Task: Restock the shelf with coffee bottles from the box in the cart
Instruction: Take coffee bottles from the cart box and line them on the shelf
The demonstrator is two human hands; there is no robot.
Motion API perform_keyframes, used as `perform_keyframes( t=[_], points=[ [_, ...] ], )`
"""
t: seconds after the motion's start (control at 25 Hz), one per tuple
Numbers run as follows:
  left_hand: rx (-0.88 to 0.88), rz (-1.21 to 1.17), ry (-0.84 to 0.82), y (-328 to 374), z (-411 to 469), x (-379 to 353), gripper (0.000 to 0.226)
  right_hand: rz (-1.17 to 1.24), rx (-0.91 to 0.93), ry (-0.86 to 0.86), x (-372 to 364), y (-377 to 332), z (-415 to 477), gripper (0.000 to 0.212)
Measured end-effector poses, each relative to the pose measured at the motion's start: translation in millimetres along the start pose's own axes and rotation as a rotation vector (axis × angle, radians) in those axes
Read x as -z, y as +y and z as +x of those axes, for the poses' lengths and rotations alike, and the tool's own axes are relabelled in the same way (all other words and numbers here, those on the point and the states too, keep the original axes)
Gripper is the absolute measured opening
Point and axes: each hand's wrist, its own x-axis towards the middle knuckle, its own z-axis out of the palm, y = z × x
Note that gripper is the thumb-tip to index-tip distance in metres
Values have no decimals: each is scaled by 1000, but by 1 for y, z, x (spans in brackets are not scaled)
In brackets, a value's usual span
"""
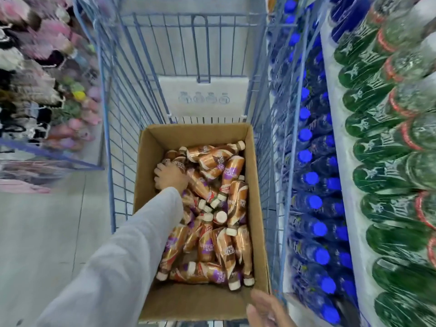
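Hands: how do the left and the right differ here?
The left hand is deep in the box, at its far left; the right hand is by its near right corner. The left's fingers curl round a coffee bottle; the right holds nothing, fingers loose. The left shows a grey sleeve; the right only a blurred hand. Both are bare.

I am viewing a shop aisle: shelf (328, 74) holding rows of blue-capped bottles (313, 201) and green bottles (377, 175), cart (122, 114) standing alongside.

The coffee bottles (212, 208) lie in the box (200, 303), standing in the cart (122, 114) (near end), left of the shelf (345, 166).
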Motion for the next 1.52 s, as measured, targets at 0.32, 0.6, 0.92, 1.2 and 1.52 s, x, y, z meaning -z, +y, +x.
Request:
perform_keyframes(
  t=[0.32, 0.6, 0.92, 1.2, 1.52],
  points=[
    [-18, -829, -188, -40, -97, 61, 77, -31, 28, -88, 18, -21, 17, 19],
    [110, -1114, -360, -101, -225, 86, 103, -72, 118, -183, -36, -118, 118, 17],
    [257, -1297, -385, -131, -240, 62, 109, 351, -290, -79, -130, -205, 297, 83],
    [234, -1331, -355, -146, -222, 69, 66, 402, -156, 27, -142, -186, 283, 86],
    [-27, -1268, -507, -119, -247, 114, 106, 588, 106, -176, -42, -121, 87, 83]
  ],
)
